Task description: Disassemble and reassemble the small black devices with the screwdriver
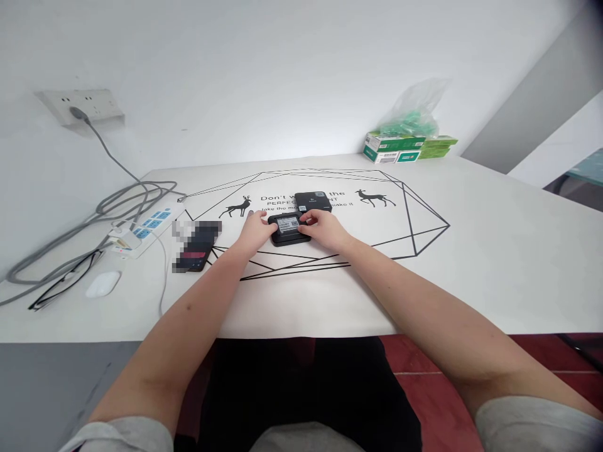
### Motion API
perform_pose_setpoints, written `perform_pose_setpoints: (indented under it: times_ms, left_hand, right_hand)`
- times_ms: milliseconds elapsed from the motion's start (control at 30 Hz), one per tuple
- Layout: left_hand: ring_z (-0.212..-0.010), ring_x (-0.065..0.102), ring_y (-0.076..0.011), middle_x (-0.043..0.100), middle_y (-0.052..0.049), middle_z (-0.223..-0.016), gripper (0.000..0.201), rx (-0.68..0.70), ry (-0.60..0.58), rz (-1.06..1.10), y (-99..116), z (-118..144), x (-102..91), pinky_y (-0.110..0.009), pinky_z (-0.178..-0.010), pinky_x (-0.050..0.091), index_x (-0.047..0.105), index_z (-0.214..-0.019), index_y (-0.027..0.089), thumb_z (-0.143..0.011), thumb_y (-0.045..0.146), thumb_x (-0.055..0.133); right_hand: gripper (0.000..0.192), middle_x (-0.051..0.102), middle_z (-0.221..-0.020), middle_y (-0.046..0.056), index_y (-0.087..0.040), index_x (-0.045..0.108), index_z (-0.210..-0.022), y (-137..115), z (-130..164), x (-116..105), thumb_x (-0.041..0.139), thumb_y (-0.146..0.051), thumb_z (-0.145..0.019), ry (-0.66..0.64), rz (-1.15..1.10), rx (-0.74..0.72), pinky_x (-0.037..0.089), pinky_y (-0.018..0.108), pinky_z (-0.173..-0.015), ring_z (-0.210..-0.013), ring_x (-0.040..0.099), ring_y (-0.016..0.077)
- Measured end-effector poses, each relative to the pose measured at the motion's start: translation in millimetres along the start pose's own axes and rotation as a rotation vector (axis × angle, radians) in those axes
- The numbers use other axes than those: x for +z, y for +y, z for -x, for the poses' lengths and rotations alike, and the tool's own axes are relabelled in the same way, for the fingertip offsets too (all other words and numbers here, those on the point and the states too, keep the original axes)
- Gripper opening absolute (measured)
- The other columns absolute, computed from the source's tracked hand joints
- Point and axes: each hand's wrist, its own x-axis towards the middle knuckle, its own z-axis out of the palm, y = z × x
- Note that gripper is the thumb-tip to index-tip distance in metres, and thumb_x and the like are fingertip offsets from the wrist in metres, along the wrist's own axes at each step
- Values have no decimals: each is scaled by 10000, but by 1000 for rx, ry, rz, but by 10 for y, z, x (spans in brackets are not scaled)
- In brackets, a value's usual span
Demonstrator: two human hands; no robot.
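Note:
A small black case (291,239) lies on the desk in front of me, with a grey rectangular piece (287,225) carrying a printed white label inside its rim. My left hand (254,233) grips the case at its left edge, thumb on the near side. At the opposite edge, my right hand (325,230) pinches with thumb and forefinger, covering the case's right corner. Just behind stands a flat black box (313,201) with small white code stickers, close to the fingers of my right hand.
To the left are a phone (198,246), a white power strip (153,225) with a coiled grey cable, eyeglasses (66,280) and a white earbud case (103,284). Green-and-white boxes (396,143) under a plastic bag (414,113) stand against the wall at back right.

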Motion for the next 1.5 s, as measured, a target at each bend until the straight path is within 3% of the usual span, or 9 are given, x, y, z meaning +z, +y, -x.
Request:
perform_pose_setpoints:
  times_ms: [100, 200, 367, 500, 633, 833, 1133, 1367, 1500]
  left_hand:
    - [-1440, 566, -331, 594, -178, -1545, 604, 231, -45, -258, 29, 38, -49, -415, -1223, 440, 610, -1530, 161, -968, 361, 707]
    - [-1545, 421, -391, 589, -139, -1614, 625, 363, -197, -418, 37, 66, -105, -485, -1313, 317, 624, -1543, 180, -1013, 510, 628]
    - [-1541, 419, -431, 548, -128, -1684, 689, 419, -325, -536, 0, 68, -175, -542, -1299, 298, 592, -1580, 179, -1019, 576, 560]
    - [-1512, 460, -444, 602, -114, -1640, 673, 433, -353, -561, 3, 57, -215, -548, -1270, 328, 582, -1590, 196, -1021, 554, 542]
    - [-1475, 529, -419, 644, -116, -1596, 662, 446, -359, -593, 49, 60, -236, -537, -1286, 302, 589, -1576, 186, -1019, 541, 537]
    - [-1401, 621, -372, 699, -132, -1523, 642, 475, -379, -639, 97, 31, -230, -549, -1327, 238, 577, -1557, 169, -1019, 517, 530]
    - [-1346, 631, -410, 768, -144, -1351, 605, 439, -391, -792, 209, 124, -232, -566, -1249, 331, 544, -1561, 180, -1050, 502, 500]
    - [-1384, 560, -413, 716, -163, -1420, 577, 446, -379, -753, 154, 117, -197, -559, -1231, 357, 560, -1529, 176, -1049, 493, 510]
    - [-1376, 551, -401, 633, -163, -1539, 550, 502, -382, -658, 68, 81, -171, -534, -1169, 431, 587, -1498, 177, -1037, 462, 494]
  right_hand:
    - [221, 796, -1065, 46, -218, 780, -1081, -16, 20, -9, 811, -313, -884, -7, 57, 15, 538, 347, -891, -957, 716, 212]
    - [252, 806, -1218, 76, -210, 770, -1158, -12, 29, -12, 783, -311, -927, -19, 87, -14, 560, 373, -969, -1072, 734, 235]
    - [383, 760, -1429, 142, -172, 736, -1360, 41, 9, 19, 699, -288, -997, -65, 147, -86, 570, 469, -1120, -1201, 745, 286]
    - [382, 664, -1586, 163, -176, 748, -1373, 81, -16, 55, 671, -227, -1002, -49, 151, -186, 561, 472, -1195, -1371, 707, 300]
    - [365, 654, -1612, 139, -195, 756, -1369, 60, -7, 44, 607, -203, -1036, -97, 201, -235, 505, 507, -1268, -1471, 654, 309]
    - [386, 664, -1599, 151, -163, 721, -1417, -8, 18, -8, 572, -221, -1066, -148, 289, -235, 520, 486, -1231, -1403, 698, 321]
    - [397, 747, -1480, 132, -177, 697, -1422, 23, -25, 19, 492, -298, -1104, -185, 467, -285, 529, 494, -1161, -1339, 700, 356]
    - [507, 510, -1736, 143, -216, 582, -1586, 122, -13, 105, 377, -337, -1138, -188, 533, -316, 448, 613, -1248, -1516, 560, 388]
    - [525, 509, -1728, 154, -243, 566, -1609, 106, 23, 114, 373, -363, -1136, -183, 534, -295, 477, 686, -1193, -1470, 570, 444]
